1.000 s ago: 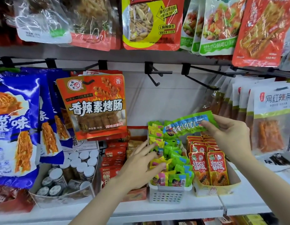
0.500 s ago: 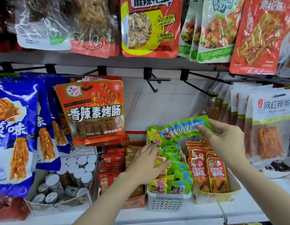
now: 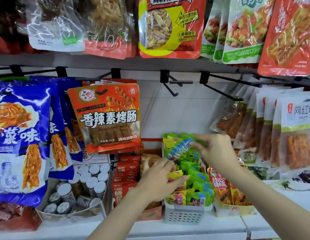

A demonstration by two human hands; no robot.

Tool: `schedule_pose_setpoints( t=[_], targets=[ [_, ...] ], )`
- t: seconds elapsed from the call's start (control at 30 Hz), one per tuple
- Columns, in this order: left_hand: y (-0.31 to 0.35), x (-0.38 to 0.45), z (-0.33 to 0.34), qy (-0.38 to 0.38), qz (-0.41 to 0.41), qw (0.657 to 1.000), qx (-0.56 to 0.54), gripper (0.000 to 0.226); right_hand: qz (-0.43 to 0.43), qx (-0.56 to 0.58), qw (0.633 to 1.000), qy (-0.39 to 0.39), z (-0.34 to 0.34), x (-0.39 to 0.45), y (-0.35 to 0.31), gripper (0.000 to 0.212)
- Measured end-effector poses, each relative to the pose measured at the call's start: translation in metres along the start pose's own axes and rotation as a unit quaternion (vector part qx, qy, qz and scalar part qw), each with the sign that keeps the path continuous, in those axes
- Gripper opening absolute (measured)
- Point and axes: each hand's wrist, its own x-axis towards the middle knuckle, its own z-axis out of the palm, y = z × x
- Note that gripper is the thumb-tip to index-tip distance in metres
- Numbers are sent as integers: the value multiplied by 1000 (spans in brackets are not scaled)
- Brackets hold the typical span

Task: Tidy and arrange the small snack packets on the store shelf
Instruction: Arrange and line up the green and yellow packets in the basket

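A white slotted basket (image 3: 184,215) on the shelf holds several small green, blue and yellow snack packets (image 3: 197,179). My right hand (image 3: 215,151) pinches a green-and-blue packet (image 3: 179,148) by its end, tilted down over the back of the basket. My left hand (image 3: 161,179) lies on the left side of the pile, fingers curled round a yellow packet (image 3: 175,175). Both forearms reach in from the bottom of the view.
Red packets (image 3: 127,174) stand left of the basket, a carton of red-orange packets (image 3: 225,193) right of it, a tray of white-capped jars (image 3: 81,186) further left. Large bags hang from black hooks (image 3: 175,84) above. The white shelf edge (image 3: 168,229) runs along the front.
My right hand has brought the green-and-blue packet down and left, tilting it towards the basket. My left hand has moved further into the pile and closed on a yellow packet.
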Motion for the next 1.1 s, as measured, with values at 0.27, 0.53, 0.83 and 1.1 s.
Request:
schedule_pose_setpoints(
  t=[0.27, 0.53, 0.83, 1.1],
  targets=[
    [1, -3, -1, -14, -33, 995, -91, 58, 42, -106, 964, -241, 58, 31, -5, 32],
    [0, -1, 6, 8, -75, 981, -179, 80, 59, -51, 971, -225, 52, 29, 3, 33],
    [-9, 8, 0, -3, -3, 998, -70, 69, 20, -31, 958, -286, 64, 42, -8, 13],
    [-8, 5, 0, -30, -7, 999, -35, 76, 54, -95, 971, -212, 78, 49, -3, 16]
  ],
)
